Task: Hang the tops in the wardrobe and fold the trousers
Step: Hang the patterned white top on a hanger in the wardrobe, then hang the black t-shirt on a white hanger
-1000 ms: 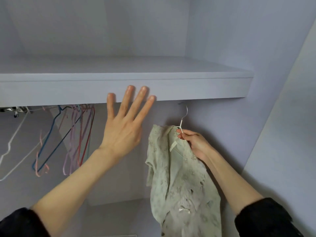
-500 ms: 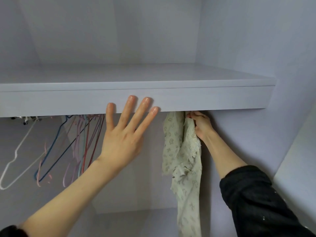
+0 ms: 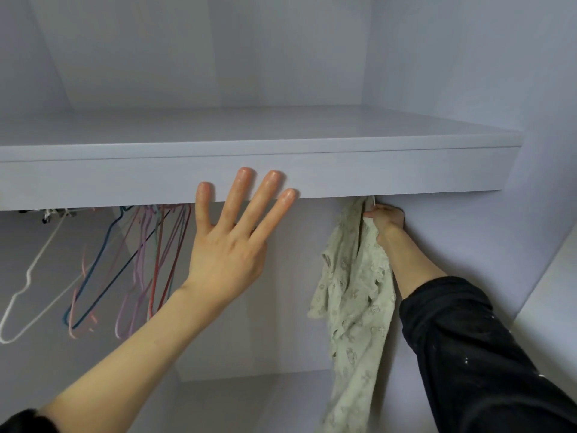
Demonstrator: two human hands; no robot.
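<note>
A pale green patterned top (image 3: 356, 289) hangs down inside the wardrobe at the right, its upper end just below the shelf (image 3: 343, 173). My right hand (image 3: 385, 218) grips the top's white hanger right under the shelf edge; the hanger's hook and the rail are hidden behind the shelf. My left hand (image 3: 231, 242) is raised with fingers spread and straight, fingertips in front of the shelf's front edge, holding nothing.
Several bare wire hangers (image 3: 146, 260) in blue, pink, purple and red hang at the left, with a white hanger (image 3: 28, 279) further left. The wardrobe's right side wall (image 3: 487, 245) stands close beside my right arm. A lower floor panel (image 3: 237, 398) shows below.
My right hand has lifted the top on its hanger from chest height up to just beneath the shelf. The left hand has stayed raised and spread.
</note>
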